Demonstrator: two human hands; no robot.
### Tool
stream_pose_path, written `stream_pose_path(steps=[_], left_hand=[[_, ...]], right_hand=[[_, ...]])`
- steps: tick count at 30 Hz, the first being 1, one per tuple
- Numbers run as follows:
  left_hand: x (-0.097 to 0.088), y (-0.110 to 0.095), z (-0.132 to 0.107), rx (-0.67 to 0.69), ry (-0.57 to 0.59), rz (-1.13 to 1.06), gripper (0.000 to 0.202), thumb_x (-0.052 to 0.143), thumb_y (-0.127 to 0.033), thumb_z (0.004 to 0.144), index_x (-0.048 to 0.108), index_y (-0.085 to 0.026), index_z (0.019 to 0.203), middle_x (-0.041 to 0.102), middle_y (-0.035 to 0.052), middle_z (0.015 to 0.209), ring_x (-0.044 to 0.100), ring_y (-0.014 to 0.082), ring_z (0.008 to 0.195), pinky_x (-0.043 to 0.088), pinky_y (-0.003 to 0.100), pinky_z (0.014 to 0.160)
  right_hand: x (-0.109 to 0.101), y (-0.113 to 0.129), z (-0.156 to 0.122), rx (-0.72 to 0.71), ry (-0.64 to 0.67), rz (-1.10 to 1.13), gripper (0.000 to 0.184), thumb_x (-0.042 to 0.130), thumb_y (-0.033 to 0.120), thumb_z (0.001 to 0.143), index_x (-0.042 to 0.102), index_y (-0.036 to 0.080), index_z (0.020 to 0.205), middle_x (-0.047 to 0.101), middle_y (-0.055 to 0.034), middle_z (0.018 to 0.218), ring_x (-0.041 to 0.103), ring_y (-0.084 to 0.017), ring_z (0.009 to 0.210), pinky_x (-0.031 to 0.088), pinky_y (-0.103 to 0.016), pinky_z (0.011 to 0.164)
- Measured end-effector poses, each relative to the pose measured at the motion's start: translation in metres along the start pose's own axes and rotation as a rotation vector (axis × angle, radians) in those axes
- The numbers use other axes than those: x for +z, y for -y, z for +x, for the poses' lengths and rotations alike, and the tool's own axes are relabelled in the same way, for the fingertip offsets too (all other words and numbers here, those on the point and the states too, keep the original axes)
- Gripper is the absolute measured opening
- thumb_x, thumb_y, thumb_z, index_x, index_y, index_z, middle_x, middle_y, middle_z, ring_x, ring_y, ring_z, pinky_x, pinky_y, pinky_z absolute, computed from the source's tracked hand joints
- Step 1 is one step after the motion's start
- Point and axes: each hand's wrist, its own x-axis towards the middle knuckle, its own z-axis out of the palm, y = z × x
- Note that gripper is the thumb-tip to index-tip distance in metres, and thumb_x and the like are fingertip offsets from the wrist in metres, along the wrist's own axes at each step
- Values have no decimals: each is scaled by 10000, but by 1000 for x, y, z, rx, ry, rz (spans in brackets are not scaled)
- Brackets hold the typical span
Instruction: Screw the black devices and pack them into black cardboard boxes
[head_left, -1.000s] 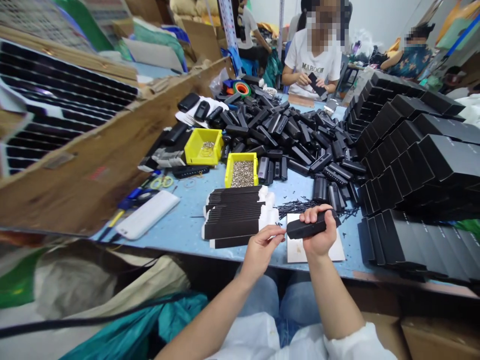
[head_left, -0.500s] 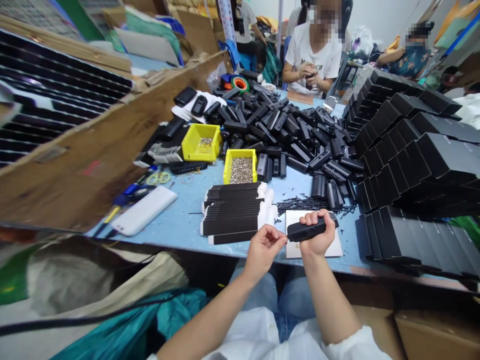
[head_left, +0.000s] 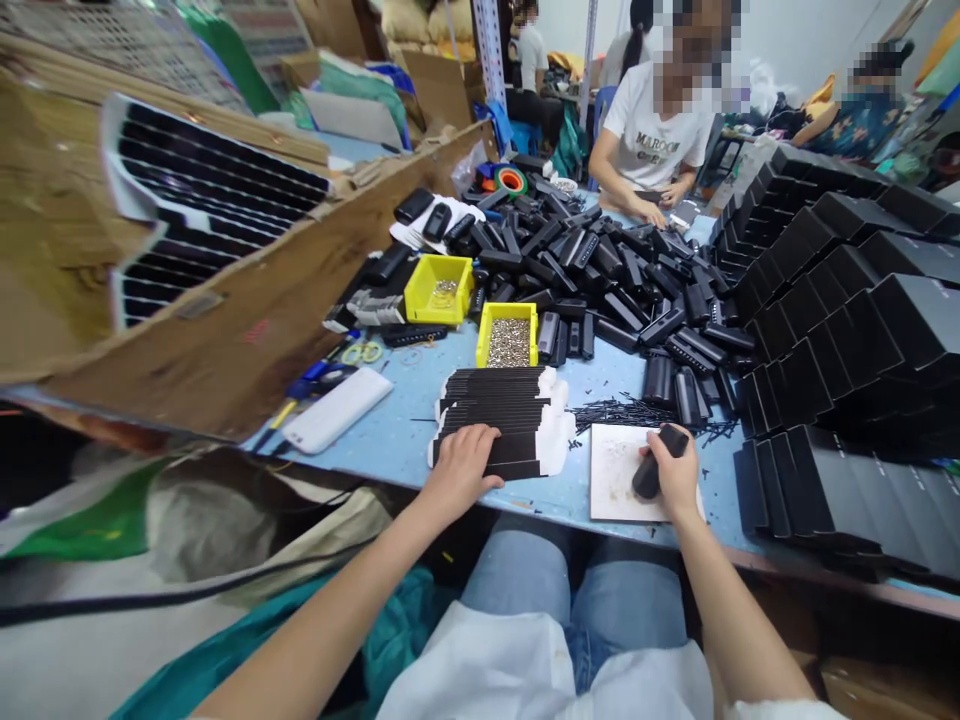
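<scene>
My right hand [head_left: 675, 478] grips a black oblong casing [head_left: 654, 465] and holds it end-down on a white board [head_left: 613, 476] near the table's front edge. My left hand [head_left: 461, 462] lies with its fingers flat on the nearest of a stack of flat black strips with white ends [head_left: 502, 415]. It holds nothing. Loose thin black pins [head_left: 615, 412] lie scattered just behind the white board.
Two yellow bins [head_left: 510, 335] of small metal parts stand behind the strips, beside a heap of black casings [head_left: 600, 270]. Rows of black boxes [head_left: 847, 300] fill the right. A cardboard wall [head_left: 247, 310] stands left. A white slab [head_left: 337, 408] and scissors lie nearby. A person works opposite.
My left hand left the end of the casing and dropped onto the strip stack. My right hand lowered the casing from mid-air and stood it on the white board.
</scene>
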Motion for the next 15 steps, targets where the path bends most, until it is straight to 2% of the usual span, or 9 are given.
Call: stream_pose_path(steps=[2,4,5,7,9,10,12,14,15], left_hand=[[-18,-13,5,-21,88,-35,327,729,-270,719,596,-116,975,595,136,1039,547,301,993,424,403,870],[-37,-29,6,-1,201,-200,161,605,-283,822,609,-144,904,618,116,955,586,279,912,448,371,807],[-45,-38,5,17,251,-332,185,548,-299,863,621,-158,957,630,114,974,601,273,926,457,362,812],[-52,-57,1,49,306,-641,329,501,-354,896,593,-186,1164,638,116,1066,606,266,1017,468,355,860],[-48,-74,-4,60,323,-919,412,510,-374,890,545,-191,1257,630,116,1114,576,261,1107,454,363,928],[-43,-81,-7,56,342,-1044,424,528,-364,877,533,-187,1263,628,113,1106,570,256,1114,446,369,947],[-30,-90,-14,38,428,-1287,484,591,-366,826,482,-192,1264,620,100,1077,587,244,1060,452,384,937],[-19,-93,-20,42,524,-1422,682,732,-385,691,409,-203,1264,602,89,1078,597,237,1003,462,384,910],[-15,-93,-22,31,523,-1410,809,799,-382,605,374,-209,1271,591,89,1094,596,239,995,461,386,909]], right_hand=[[-1,7,1,-78,-169,-164,853,515,632,707,444,33,1310,450,-92,1184,396,57,1144,395,-63,1087],[3,23,-11,-239,-223,-288,737,522,574,736,512,71,1273,379,-86,1280,321,25,1267,327,-115,1193],[7,34,-21,-344,-187,-319,634,501,530,772,555,88,1224,382,-74,1278,313,28,1274,314,-120,1202],[22,58,-43,-558,-23,-344,486,442,456,834,607,134,1158,415,-52,1242,326,45,1254,316,-117,1187],[38,79,-61,-718,127,-364,452,435,447,846,611,203,1183,413,-30,1247,303,40,1272,303,-133,1197],[44,86,-67,-761,159,-377,448,450,459,838,614,230,1186,407,-21,1256,282,31,1288,292,-147,1208],[48,93,-73,-793,185,-377,392,481,481,817,670,244,1065,430,-15,1217,276,31,1255,292,-149,1198],[41,93,-72,-802,306,-366,338,498,483,805,703,229,893,465,-14,1136,294,53,1176,307,-118,1160],[35,92,-70,-797,397,-358,334,502,481,803,701,215,832,472,-12,1107,298,63,1146,307,-104,1148]])
